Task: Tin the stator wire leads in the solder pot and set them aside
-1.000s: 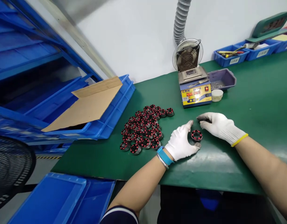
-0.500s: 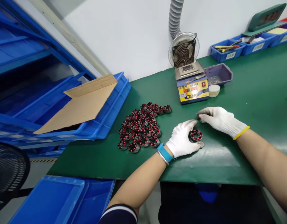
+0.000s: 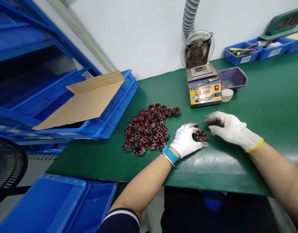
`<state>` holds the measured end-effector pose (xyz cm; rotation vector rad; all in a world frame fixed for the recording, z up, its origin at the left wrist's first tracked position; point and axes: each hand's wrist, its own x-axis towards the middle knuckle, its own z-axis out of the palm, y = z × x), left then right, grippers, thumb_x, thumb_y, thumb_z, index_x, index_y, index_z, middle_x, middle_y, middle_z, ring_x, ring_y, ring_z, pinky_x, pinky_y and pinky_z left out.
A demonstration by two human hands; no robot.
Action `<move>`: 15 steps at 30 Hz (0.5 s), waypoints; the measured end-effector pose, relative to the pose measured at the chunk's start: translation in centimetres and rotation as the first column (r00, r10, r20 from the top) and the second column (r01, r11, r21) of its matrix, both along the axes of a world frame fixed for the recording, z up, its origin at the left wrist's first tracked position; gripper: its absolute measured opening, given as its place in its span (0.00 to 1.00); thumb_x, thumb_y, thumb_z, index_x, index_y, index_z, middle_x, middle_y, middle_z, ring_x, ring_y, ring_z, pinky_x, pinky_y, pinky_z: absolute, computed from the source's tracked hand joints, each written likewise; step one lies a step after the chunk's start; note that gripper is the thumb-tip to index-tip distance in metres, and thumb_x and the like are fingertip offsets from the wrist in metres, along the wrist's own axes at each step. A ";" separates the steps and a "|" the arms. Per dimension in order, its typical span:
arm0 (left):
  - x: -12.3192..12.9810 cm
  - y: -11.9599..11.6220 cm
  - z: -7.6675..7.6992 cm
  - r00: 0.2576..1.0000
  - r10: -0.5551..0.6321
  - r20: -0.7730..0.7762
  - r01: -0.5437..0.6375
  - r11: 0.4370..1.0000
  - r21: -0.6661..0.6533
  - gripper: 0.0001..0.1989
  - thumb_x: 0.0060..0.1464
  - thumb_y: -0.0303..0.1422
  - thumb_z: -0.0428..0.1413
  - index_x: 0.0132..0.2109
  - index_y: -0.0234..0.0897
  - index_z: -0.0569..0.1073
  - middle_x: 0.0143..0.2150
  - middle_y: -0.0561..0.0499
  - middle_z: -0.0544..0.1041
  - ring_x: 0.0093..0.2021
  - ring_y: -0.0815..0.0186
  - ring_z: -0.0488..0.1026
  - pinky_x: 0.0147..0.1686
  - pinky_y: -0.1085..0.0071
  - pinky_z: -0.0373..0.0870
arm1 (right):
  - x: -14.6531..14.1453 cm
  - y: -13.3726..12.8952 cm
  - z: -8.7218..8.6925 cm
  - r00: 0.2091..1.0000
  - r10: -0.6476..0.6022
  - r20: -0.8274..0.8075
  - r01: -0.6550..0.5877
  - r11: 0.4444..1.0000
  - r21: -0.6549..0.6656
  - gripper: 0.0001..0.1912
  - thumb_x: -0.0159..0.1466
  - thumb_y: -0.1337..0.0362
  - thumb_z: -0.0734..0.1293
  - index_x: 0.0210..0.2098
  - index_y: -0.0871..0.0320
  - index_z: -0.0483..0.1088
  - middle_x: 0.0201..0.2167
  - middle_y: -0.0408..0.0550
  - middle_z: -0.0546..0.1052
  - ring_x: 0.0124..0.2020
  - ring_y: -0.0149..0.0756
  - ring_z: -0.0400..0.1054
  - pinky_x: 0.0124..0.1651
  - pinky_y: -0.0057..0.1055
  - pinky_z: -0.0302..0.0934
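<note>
My left hand (image 3: 187,139), in a white glove with grey fingertips, has its fingers curved around a black and red ring-shaped part (image 3: 200,136) on the green table. To the right, my right hand (image 3: 225,127), gloved the same way, hovers near the part without touching it. Its thumb and fingers are apart, with nothing visible between them. Left of my left hand lies a cluster of similar ring-shaped parts (image 3: 147,130), with their red-dotted faces up.
Behind my hands stands a yellow and blue heating device (image 3: 205,94) beside a purple tray (image 3: 243,80) and a round white pad (image 3: 227,95). Blue bins (image 3: 243,59) line the back right. Cardboard (image 3: 90,103) covers a blue crate (image 3: 115,113) at left.
My left hand has closed in around the ring-shaped part. My right hand's thumb and fingers have spread further apart. The camera view has shifted slightly.
</note>
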<state>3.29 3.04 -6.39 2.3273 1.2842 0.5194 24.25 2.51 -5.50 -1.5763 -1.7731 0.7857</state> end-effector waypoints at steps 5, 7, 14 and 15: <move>0.8 0.0 0.2 0.991 0.123 -0.048 -0.122 0.992 0.027 0.23 0.43 0.42 0.70 0.45 0.37 0.80 0.59 0.43 0.75 0.60 0.48 0.71 0.62 0.57 0.68 | -2.7 -1.7 0.5 0.943 0.168 0.289 -0.247 0.932 0.264 0.16 0.56 0.64 0.68 0.43 0.52 0.81 0.62 0.46 0.70 0.58 0.47 0.69 0.61 0.43 0.66; 0.8 0.0 0.2 0.987 0.155 -0.040 -0.154 0.987 0.040 0.20 0.44 0.42 0.69 0.43 0.37 0.80 0.59 0.43 0.75 0.59 0.48 0.71 0.62 0.57 0.68 | -2.8 -1.8 0.8 0.910 0.195 0.365 -0.301 0.917 0.261 0.12 0.58 0.64 0.67 0.38 0.52 0.82 0.61 0.45 0.71 0.60 0.48 0.68 0.61 0.43 0.65; 0.5 0.0 0.2 0.975 0.223 -0.008 -0.223 0.974 0.025 0.28 0.36 0.53 0.73 0.38 0.37 0.79 0.59 0.41 0.75 0.58 0.47 0.71 0.60 0.56 0.70 | 0.5 -1.0 0.5 0.924 -0.019 0.382 0.013 1.000 0.018 0.09 0.56 0.61 0.68 0.34 0.51 0.81 0.54 0.39 0.77 0.45 0.42 0.75 0.38 0.31 0.69; 0.4 0.0 0.1 0.974 0.225 0.006 -0.225 0.974 0.029 0.30 0.36 0.53 0.73 0.40 0.37 0.79 0.60 0.40 0.74 0.59 0.47 0.71 0.61 0.55 0.69 | 0.7 -1.0 0.3 0.942 -0.029 0.333 0.033 0.999 -0.006 0.11 0.56 0.61 0.69 0.38 0.52 0.81 0.51 0.41 0.79 0.43 0.40 0.76 0.39 0.30 0.69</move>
